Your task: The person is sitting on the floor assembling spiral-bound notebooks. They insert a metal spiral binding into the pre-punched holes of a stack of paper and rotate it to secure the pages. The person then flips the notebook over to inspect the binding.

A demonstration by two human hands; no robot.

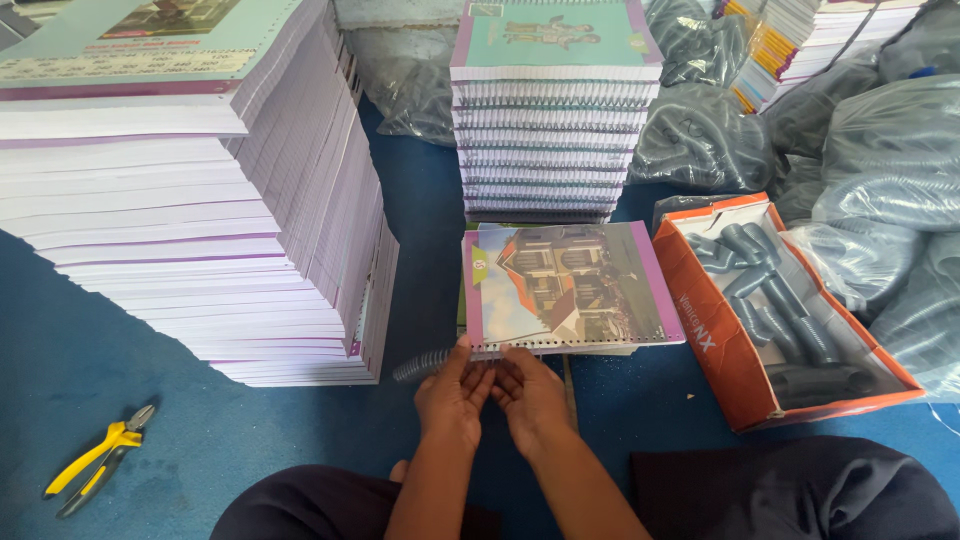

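Head view: hands (492, 392) hide where the spiral coil (422, 365) meets the notebook (565, 285).

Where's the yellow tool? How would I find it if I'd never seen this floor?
Start at the tall stack of purple-edged notebooks on the left. Look down to the blue floor in front of it, near the bottom-left corner. The pliers lie there alone, the only thing with yellow handles.

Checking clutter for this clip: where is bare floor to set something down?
Free blue floor lies between the tall unbound paper stack and the yellow-handled pliers. A narrow strip runs between that stack and the spiral-bound notebook pile. Right side is crowded: orange cardboard box, grey plastic bags.
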